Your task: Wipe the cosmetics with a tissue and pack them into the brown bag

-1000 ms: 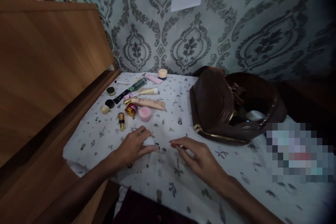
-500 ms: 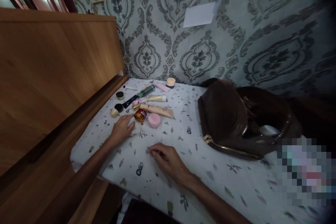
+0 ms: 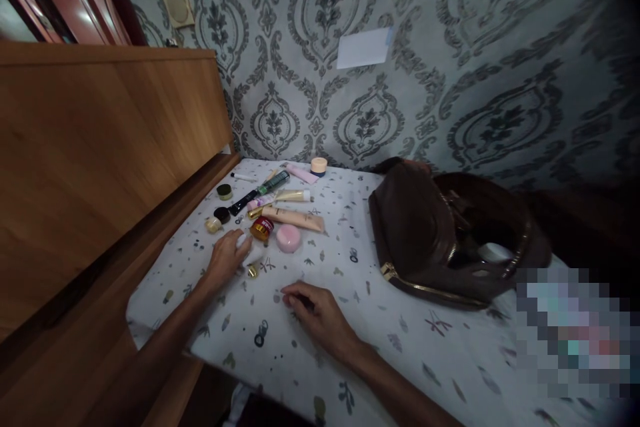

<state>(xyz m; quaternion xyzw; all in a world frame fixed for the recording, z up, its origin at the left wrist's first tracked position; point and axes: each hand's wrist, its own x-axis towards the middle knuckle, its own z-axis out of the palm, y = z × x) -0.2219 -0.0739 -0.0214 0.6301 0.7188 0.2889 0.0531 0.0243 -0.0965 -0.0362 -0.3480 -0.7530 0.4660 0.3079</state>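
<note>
My left hand [image 3: 230, 256] rests on the cloth at the near left of the cosmetics, its fingers closed around a small white container [image 3: 254, 255]. A gold cap or ring [image 3: 253, 271] shows just below that container. Close by are an amber jar with a red lid [image 3: 262, 228] and a round pink pot [image 3: 289, 239]. My right hand [image 3: 320, 312] is nearer to me on the cloth, loosely curled, with a gap between thumb and forefinger and nothing visible in it. Behind the jars lies a peach tube [image 3: 295, 219].
Several more cosmetics lie farther back, among them a black tube [image 3: 243, 203], a green tube [image 3: 274, 183] and a peach-lidded jar [image 3: 319, 167]. A brown bag [image 3: 415, 233] stands open at the right. A wooden cabinet [image 3: 115, 147] borders the left; a patterned wall [image 3: 280, 80] stands behind.
My left hand has drawn slightly toward me with the white container, and the gold piece now shows. My right hand stays in nearly the same place. The view has tilted up a little.
</note>
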